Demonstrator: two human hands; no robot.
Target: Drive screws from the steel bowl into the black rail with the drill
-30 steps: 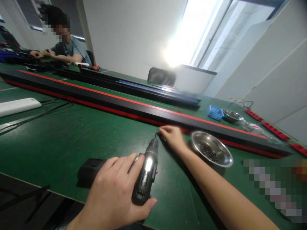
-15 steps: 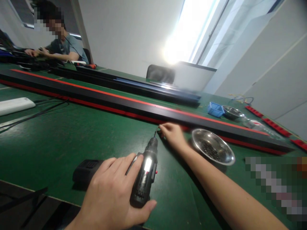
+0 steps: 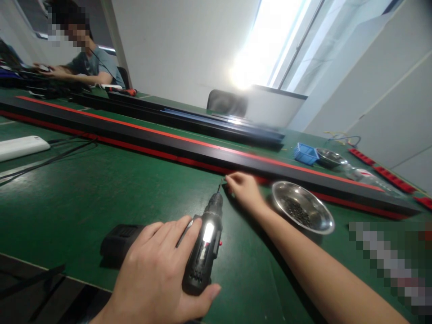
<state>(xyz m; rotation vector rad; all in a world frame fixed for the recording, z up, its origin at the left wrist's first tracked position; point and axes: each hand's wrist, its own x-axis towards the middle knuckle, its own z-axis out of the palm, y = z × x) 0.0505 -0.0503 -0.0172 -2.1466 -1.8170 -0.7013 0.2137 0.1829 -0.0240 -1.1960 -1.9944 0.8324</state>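
Note:
My left hand is wrapped around a black cordless drill, which lies on its side over the green table with its bit pointing away from me. The battery end of the drill sticks out to the left. At the tip of the bit, my right hand has its fingertips pinched together. Whatever they pinch is too small or hidden to make out. Just beyond the right hand runs a long black bar with red strips.
A steel bowl holding small dark pieces stands right of my right forearm. Farther back are a blue basket and another metal bowl. More dark bars lie behind. A white object and cables are at left; a co-worker sits behind.
Both my hands and the drill stay almost in place, with the bit still at the right fingertips. The view shifts slightly. The co-worker's hands have moved a little to the left.

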